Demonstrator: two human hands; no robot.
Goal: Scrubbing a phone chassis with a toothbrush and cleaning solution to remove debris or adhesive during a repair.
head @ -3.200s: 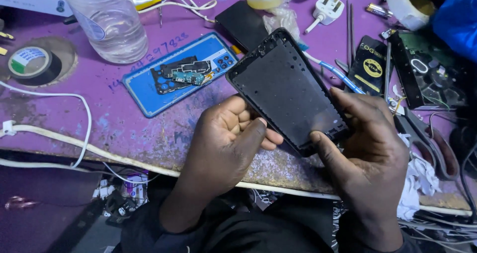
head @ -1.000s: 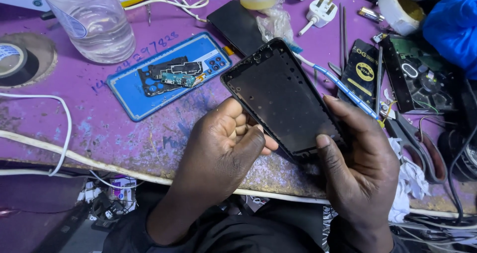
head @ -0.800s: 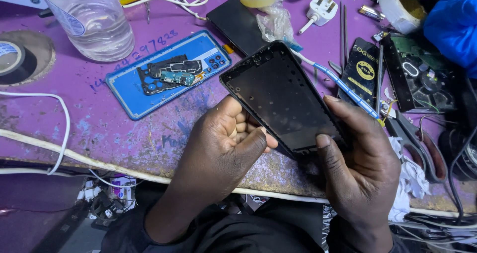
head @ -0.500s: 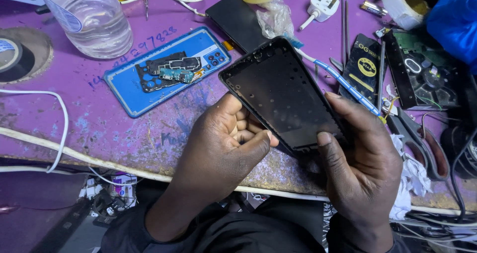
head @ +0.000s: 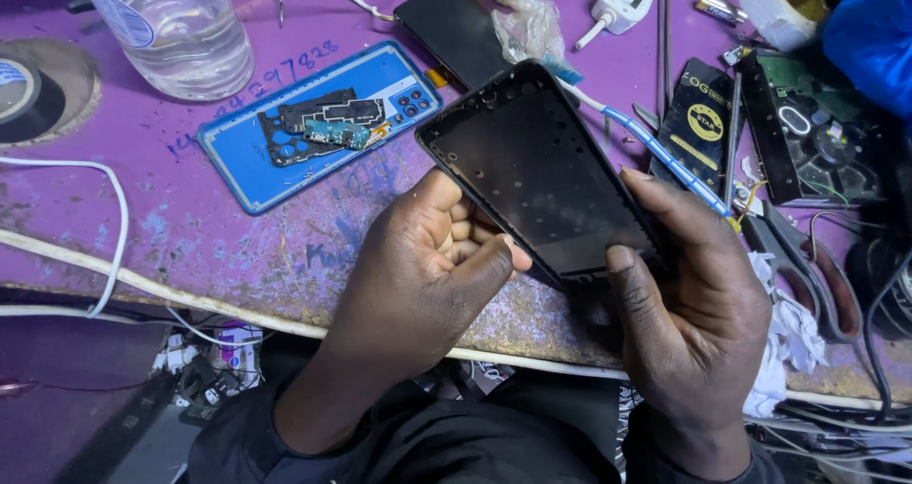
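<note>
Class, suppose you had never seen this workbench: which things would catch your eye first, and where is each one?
First, the black phone frame at the centre, held tilted above the purple table between the left hand and the right hand. Next, the blue phone back cover lying flat to its left, with small circuit parts on it. Behind that stands a clear plastic bottle.

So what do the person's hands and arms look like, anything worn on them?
Both hands are bare: the left hand and right hand show no gloves, rings or watch. Dark, black-looking sleeves start at the wrists. Fingernails are short.
</note>
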